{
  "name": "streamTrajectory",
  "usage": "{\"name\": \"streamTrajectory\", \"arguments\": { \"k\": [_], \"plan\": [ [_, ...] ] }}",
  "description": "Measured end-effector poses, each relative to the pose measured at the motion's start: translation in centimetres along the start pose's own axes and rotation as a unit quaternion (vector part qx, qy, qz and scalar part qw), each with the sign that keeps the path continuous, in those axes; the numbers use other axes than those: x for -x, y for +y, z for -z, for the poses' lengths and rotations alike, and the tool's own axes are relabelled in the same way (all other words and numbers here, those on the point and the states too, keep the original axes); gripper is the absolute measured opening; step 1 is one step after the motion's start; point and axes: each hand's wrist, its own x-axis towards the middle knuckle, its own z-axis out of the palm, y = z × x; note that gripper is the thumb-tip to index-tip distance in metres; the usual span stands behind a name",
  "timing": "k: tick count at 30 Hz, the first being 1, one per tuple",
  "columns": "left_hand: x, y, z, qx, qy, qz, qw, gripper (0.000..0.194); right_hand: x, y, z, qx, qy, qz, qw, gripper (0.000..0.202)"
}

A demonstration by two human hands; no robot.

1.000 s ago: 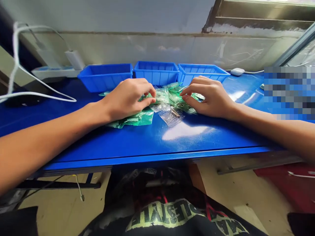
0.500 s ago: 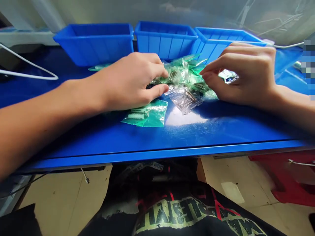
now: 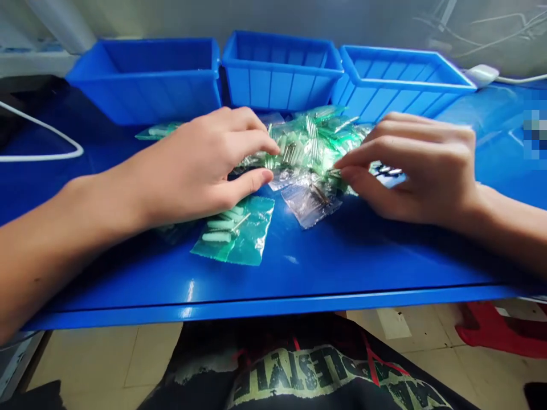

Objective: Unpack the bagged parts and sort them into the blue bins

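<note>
Near the middle of the frame, a pile of green packets (image 3: 297, 147) lies between the two hands. One see-through packet (image 3: 311, 206) pokes out at the front. Half a second ago the right hand (image 3: 410, 165) was a bit higher. Now its fingertips are down at the pile's right side. Its thumb and first finger almost meet, but I cannot tell if they pinch a packet. The left hand (image 3: 200, 165) has pulled a little to the left. Its thumb and fingers are bent with a gap between them, and I see nothing in that gap.

Just below the left hand, a loose green packet (image 3: 245, 236) now shows more than before. It looks a bit closer to the front edge of the blue table (image 3: 333, 267). That should make it easier to get at, I think.

Across the top of the frame, the left bin (image 3: 149, 94), middle bin (image 3: 284, 88) and right bin (image 3: 384, 102) make a wall right behind the pile, so there is little room to push back. Low in the frame, a wide blue strip gives more room. To the far left, a white cord (image 3: 64, 139) loops well away from the packets.
</note>
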Motion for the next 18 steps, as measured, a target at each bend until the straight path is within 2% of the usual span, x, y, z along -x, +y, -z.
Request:
{"name": "streamTrajectory", "arguments": {
  "k": [5, 11, 18],
  "plan": [
    [0.4, 0.0, 0.2, -0.019, -0.007, 0.019, 1.0, 0.04, 0.0, -0.5, 0.4, -0.041, -0.031, 0.018, 0.999, 0.005],
    [1.2, 0.2, 0.7, -0.044, -0.053, 0.017, 0.997, 0.042, -0.1, -0.8, 0.6, -0.053, -0.055, -0.013, 0.997, 0.011],
    [2.5, 0.4, 0.9, -0.086, -0.034, 0.024, 0.995, 0.042, -0.3, -1.1, 0.5, -0.069, -0.057, 0.005, 0.996, 0.009]
  ]
}}
